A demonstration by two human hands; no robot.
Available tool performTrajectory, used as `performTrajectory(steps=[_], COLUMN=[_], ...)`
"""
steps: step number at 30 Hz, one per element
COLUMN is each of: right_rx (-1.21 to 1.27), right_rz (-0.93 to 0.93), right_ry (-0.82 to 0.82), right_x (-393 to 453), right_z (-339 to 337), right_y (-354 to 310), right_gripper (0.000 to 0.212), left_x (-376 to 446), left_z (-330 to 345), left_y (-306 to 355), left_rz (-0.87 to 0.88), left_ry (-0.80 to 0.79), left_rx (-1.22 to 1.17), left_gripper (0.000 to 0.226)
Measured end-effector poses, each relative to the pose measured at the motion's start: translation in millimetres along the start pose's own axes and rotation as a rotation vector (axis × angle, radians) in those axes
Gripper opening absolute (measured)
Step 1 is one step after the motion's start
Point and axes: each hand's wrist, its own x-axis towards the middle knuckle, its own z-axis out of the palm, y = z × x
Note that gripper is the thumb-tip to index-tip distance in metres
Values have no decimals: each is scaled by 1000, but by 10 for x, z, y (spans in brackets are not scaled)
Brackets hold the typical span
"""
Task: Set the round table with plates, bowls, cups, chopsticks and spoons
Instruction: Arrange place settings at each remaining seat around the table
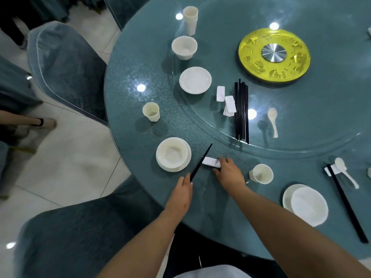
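Observation:
My left hand [183,189] pinches a pair of black chopsticks [201,161] that slant up and right over a white rest [210,161]. My right hand [228,172] holds that rest at its right end on the teal table [128,101]. Left of it a white bowl sits on a plate [173,154]. A cup [261,173] stands right of my right hand. On the glass turntable [301,121] lie a bundle of chopsticks [242,111], spare rests [226,101], a spoon [273,121], a plate [195,80], a bowl [184,47] and stacked cups [190,20].
A finished setting at right has a bowl on a plate [307,204], chopsticks [347,205] and a spoon [345,171] on a rest. A lone cup [151,111] stands left. A yellow disc [274,55] marks the turntable's centre. Upholstered chairs [64,71] ring the table; a person's foot [46,122] is at left.

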Motion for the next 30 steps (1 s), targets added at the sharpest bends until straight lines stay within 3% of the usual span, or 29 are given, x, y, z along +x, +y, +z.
performTrajectory(steps=[11, 23, 30], right_rx=[-111, -149, -166], right_rz=[-29, 35, 42], right_ry=[25, 50, 47], right_x=[1, -52, -62], right_z=[-6, -85, -129], right_y=[6, 22, 4], right_gripper=[38, 39, 39], left_x=[32, 244, 259], left_z=[76, 100, 59], left_y=[-141, 66, 85], left_rz=[12, 43, 51], left_ry=[-87, -72, -40], left_rx=[91, 231, 371], left_gripper=[49, 16, 28])
